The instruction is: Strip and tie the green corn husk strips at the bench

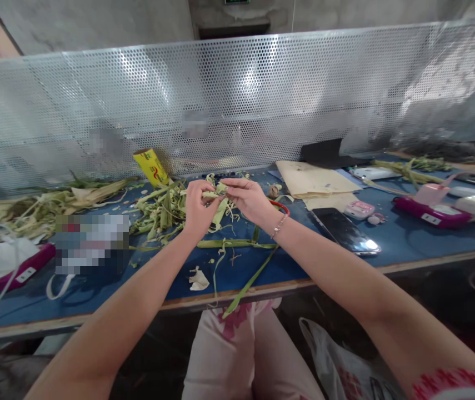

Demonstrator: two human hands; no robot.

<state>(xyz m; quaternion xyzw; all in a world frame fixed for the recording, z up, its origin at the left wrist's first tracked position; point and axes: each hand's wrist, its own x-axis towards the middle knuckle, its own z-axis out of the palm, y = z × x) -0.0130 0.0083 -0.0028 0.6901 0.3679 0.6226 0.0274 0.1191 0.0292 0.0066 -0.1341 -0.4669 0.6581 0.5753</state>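
Over the blue table (279, 266), my left hand (198, 206) and my right hand (251, 201) meet, fingertips pinching a pale green strip of leaf (219, 193) between them. What the strip is part of is partly hidden by my fingers. Just left of my left hand lies a heap of cut, curled green leaf pieces (163, 214). Below my hands are a long green leaf blade (248, 283), thin curled shreds and a pale dry scrap (199, 279). A red loop handle (282, 207) shows behind my right wrist.
A yellow tube (151, 168) leans near the perforated metal screen (237, 105) at the back. Dry husks (58, 205) spread at left, beside a purple power strip (24, 269). At right are brown paper (318, 179), a black phone (343, 230) and another purple power strip (431, 213).
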